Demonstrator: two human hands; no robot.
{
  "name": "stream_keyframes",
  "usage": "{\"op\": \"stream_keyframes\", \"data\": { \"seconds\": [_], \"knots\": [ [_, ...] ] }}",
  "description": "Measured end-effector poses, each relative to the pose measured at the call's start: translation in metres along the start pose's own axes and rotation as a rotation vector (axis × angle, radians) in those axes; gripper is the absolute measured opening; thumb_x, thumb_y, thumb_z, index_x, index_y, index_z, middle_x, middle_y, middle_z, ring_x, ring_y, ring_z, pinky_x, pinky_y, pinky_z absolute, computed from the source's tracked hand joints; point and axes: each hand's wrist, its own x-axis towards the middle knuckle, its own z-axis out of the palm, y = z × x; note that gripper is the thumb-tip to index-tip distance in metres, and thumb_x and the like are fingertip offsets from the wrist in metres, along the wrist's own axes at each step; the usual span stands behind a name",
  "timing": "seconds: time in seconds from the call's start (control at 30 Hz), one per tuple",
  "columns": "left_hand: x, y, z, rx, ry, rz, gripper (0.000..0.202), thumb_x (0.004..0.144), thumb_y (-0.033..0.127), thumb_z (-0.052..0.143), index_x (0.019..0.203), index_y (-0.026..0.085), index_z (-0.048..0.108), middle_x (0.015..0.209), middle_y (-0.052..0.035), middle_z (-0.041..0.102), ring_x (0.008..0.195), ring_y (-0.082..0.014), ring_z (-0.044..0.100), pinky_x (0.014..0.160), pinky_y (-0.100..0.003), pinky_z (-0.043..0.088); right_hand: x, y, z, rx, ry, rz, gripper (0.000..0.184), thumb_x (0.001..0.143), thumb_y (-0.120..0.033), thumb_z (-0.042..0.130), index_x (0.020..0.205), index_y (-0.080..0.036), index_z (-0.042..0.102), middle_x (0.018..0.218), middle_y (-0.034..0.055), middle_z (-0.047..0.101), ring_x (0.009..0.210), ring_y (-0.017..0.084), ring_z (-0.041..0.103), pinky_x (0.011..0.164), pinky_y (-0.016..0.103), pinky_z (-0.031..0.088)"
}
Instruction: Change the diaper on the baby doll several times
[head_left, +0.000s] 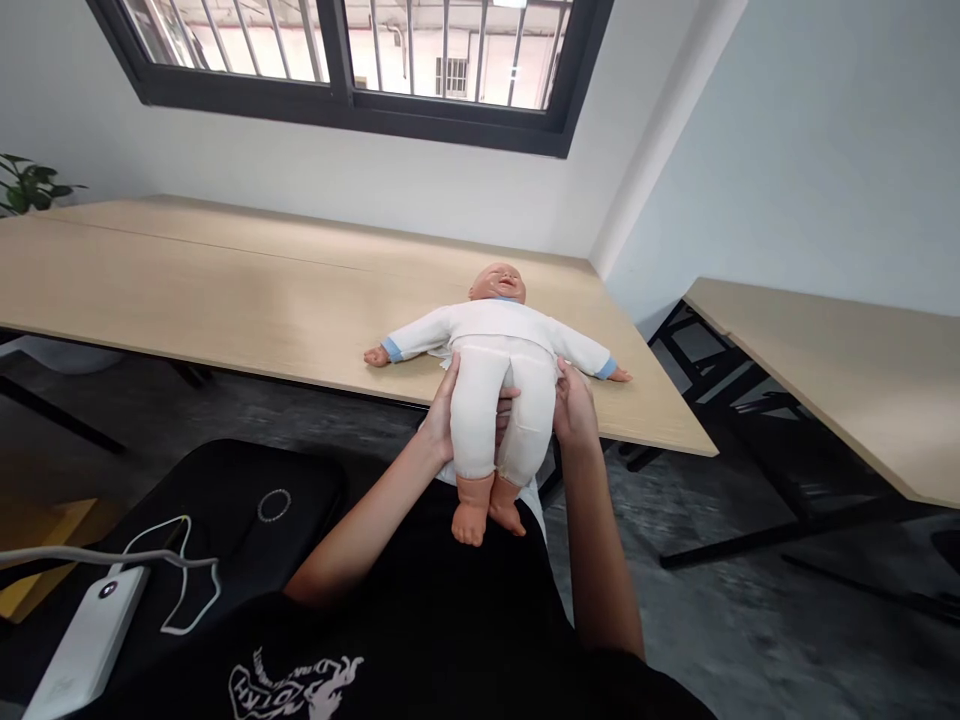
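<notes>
A baby doll (496,325) in a white top with blue cuffs and white trousers lies face up at the near edge of the wooden table (247,290). Its arms are spread on the tabletop, while its legs stick out past the edge toward me. My left hand (444,412) wraps round the doll's leg on the left, with fingertips showing between the two legs. On the other side my right hand (574,400) grips the leg on the right, its fingers partly hidden behind the trousers. The doll's bare feet (471,512) hang over my lap.
To my left is a black chair (225,480) with a white power bank (94,635), a cable and a beaded bracelet (274,505). Another wooden table (840,370) stands at the right. A barred window (450,50) is above the table, and a plant (34,185) sits far left.
</notes>
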Motion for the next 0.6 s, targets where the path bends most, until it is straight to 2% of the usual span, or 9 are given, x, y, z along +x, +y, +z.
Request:
{"op": "stream_keyframes", "data": {
  "seconds": [0.13,0.23,0.3,0.4,0.47,0.6],
  "knots": [
    [-0.013,0.009,0.001,-0.013,0.102,-0.041,0.087,0.092,0.079,0.028,0.116,0.008,0.071,0.107,-0.0209,0.076,0.108,-0.0340,0.071,0.095,-0.046,0.059,0.015,-0.001,0.000,0.026,0.127,-0.087,0.021,0.077,-0.028,0.069,0.092,-0.020,0.057,0.105,0.0050,0.068,0.100,0.018,0.067,0.090,0.029,0.059],
    [-0.021,0.019,0.001,0.066,0.186,0.050,0.066,0.099,0.065,0.039,0.120,0.010,0.068,0.101,-0.0171,0.077,0.105,-0.0333,0.072,0.090,-0.045,0.060,0.029,0.000,0.000,-0.020,0.199,-0.101,0.022,0.076,-0.024,0.068,0.091,-0.019,0.052,0.095,0.0037,0.066,0.090,0.016,0.067,0.083,0.028,0.060],
    [-0.022,0.025,0.000,0.129,0.261,0.108,0.054,0.099,0.057,0.048,0.121,0.011,0.066,0.096,-0.0143,0.076,0.098,-0.0307,0.074,0.082,-0.040,0.062,0.035,0.003,-0.001,-0.078,0.241,-0.109,0.029,0.074,-0.023,0.070,0.093,-0.020,0.048,0.093,0.0025,0.063,0.088,0.016,0.066,0.082,0.028,0.059],
    [-0.015,0.034,-0.005,0.200,0.352,0.190,0.045,0.099,0.051,0.054,0.119,0.012,0.064,0.092,-0.0113,0.075,0.089,-0.0240,0.074,0.073,-0.030,0.061,0.039,0.009,-0.005,-0.173,0.285,-0.151,0.041,0.074,-0.026,0.072,0.101,-0.022,0.042,0.103,0.0038,0.063,0.099,0.017,0.067,0.094,0.033,0.057],
    [-0.005,0.041,-0.010,0.238,0.378,0.228,0.042,0.099,0.050,0.055,0.118,0.013,0.064,0.091,-0.0102,0.074,0.088,-0.0223,0.073,0.071,-0.027,0.059,0.040,0.012,-0.008,-0.255,0.286,-0.180,0.046,0.074,-0.031,0.073,0.105,-0.022,0.040,0.113,0.0070,0.062,0.111,0.019,0.064,0.103,0.037,0.053],
    [0.018,0.053,-0.017,0.306,0.329,0.155,0.053,0.101,0.058,0.046,0.110,0.010,0.067,0.089,-0.0131,0.074,0.092,-0.0271,0.072,0.074,-0.033,0.059,0.040,0.014,-0.011,-0.420,0.277,-0.245,0.049,0.075,-0.040,0.072,0.107,-0.022,0.040,0.127,0.0127,0.057,0.122,0.024,0.059,0.110,0.044,0.048]
  ]
}}
